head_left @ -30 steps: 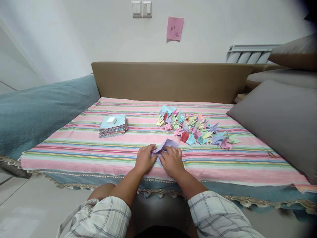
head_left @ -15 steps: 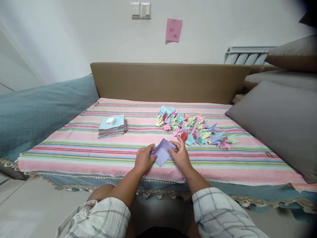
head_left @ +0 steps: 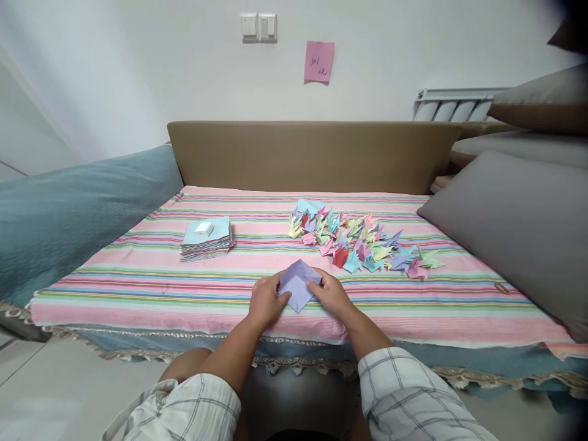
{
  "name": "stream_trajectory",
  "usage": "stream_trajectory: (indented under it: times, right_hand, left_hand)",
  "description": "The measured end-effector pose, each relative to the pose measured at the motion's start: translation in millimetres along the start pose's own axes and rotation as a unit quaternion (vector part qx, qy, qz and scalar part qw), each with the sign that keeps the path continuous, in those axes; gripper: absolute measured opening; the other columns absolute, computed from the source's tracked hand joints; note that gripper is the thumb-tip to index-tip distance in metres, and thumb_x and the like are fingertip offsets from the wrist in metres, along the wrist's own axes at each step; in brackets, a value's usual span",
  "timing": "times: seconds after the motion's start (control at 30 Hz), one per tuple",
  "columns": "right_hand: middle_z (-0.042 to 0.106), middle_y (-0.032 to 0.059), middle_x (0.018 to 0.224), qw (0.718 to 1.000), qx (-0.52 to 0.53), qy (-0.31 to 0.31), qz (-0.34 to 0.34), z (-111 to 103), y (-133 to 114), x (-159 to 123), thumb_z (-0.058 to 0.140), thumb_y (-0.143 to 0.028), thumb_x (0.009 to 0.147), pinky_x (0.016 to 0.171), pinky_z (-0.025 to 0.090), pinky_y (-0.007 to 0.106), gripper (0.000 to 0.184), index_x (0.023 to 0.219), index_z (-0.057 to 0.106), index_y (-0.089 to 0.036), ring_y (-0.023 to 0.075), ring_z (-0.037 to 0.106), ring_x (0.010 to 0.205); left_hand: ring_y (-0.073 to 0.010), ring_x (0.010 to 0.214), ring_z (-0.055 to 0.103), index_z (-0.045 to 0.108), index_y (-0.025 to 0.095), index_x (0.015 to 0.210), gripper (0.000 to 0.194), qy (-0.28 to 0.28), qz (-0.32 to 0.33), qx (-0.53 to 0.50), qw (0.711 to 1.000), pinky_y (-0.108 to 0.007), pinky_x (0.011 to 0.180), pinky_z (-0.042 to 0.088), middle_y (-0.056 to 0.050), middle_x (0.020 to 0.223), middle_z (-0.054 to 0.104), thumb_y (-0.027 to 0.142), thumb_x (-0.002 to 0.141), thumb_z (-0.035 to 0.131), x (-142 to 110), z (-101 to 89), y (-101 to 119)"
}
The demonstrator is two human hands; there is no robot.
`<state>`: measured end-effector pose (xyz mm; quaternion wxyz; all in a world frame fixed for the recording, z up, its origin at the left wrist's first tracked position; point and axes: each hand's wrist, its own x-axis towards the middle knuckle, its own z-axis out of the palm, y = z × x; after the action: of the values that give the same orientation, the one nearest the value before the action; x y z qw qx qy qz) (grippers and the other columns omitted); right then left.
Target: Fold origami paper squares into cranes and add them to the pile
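A folded lilac paper square [head_left: 297,285] lies on the striped pink cloth [head_left: 184,288], set like a diamond. My left hand [head_left: 265,301] pinches its left edge with curled fingers. My right hand [head_left: 333,294] grips its right edge, thumb on top. Behind them a heap of several coloured paper cranes [head_left: 358,242] is spread out. A stack of coloured paper sheets [head_left: 206,240] sits to the left with a small white block [head_left: 204,229] on top.
A grey cushion [head_left: 519,226] leans at the right and a teal blanket [head_left: 68,214] at the left. A tan backrest [head_left: 312,153] runs behind. A pink note [head_left: 318,61] and light switches [head_left: 258,27] are on the wall.
The lilac paper went from a raised, half-covered fold to a flat diamond. My right hand moved off its top to its right edge; my left hand stayed at the left edge.
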<state>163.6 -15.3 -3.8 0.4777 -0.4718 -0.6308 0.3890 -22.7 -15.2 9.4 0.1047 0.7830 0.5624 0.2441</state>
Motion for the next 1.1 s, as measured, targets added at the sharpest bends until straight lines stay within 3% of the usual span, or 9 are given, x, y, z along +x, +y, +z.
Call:
stream_trajectory:
  times: [0.4,0.63,0.77,0.97,1.1]
  right_hand:
    - [0.063,0.0070,0.097,0.986,-0.159,-0.025,-0.038,2.4,3.4,-6.8,0.057,-0.024,0.073,0.076,0.048,0.031,0.037,0.110,0.060,-0.021,0.0182,0.059,0.084]
    - [0.064,0.0063,0.101,0.963,-0.238,-0.059,-0.112,-1.7,-5.9,-12.6,0.057,-0.016,0.069,0.086,0.042,0.036,0.042,0.111,0.059,-0.019,0.0223,0.053,0.095]
    - [0.062,0.0063,0.108,0.950,-0.275,-0.076,-0.124,-5.0,-5.4,-14.4,0.058,-0.019,0.069,0.090,0.038,0.037,0.039,0.108,0.060,-0.019,0.0234,0.050,0.100]
    - [0.057,0.0051,0.114,0.933,-0.321,-0.104,-0.126,-9.5,-3.1,-17.4,0.051,-0.016,0.073,0.091,0.035,0.039,0.034,0.106,0.062,-0.022,0.0232,0.045,0.104]
    - [0.057,0.0040,0.111,0.930,-0.331,-0.089,-0.133,-8.9,2.1,-17.1,0.045,-0.016,0.080,0.089,0.035,0.038,0.026,0.094,0.066,-0.023,0.0209,0.045,0.102]
  left_hand:
    - [-0.0217,0.085,0.055,0.059,0.020,0.101,0.031,0.001,-0.012,0.030,0.999,-0.030,0.076,0.038,-0.003,0.079,0.062,0.029,0.072,0.063,0.3,1.1,0.7]
    - [-0.0239,0.090,0.056,0.057,0.021,0.114,0.043,0.002,-0.011,0.022,1.000,-0.033,0.079,0.040,-0.004,0.088,0.066,0.029,0.072,0.063,0.2,0.3,1.1]
    - [-0.0239,0.095,0.056,0.052,0.028,0.122,0.052,0.001,0.022,0.001,1.000,-0.036,0.086,0.040,-0.001,0.100,0.067,0.025,0.072,0.063,0.2,-0.2,0.6]
    - [-0.0235,0.099,0.056,0.058,0.027,0.117,0.043,0.011,0.040,-0.001,0.999,-0.039,0.091,0.040,-0.002,0.106,0.067,0.026,0.074,0.061,-0.8,4.1,-4.0]
    - [-0.0222,0.104,0.055,0.059,0.029,0.115,0.039,0.017,0.090,0.008,0.996,-0.040,0.094,0.038,0.000,0.114,0.064,0.023,0.077,0.057,-2.8,7.6,-5.2]
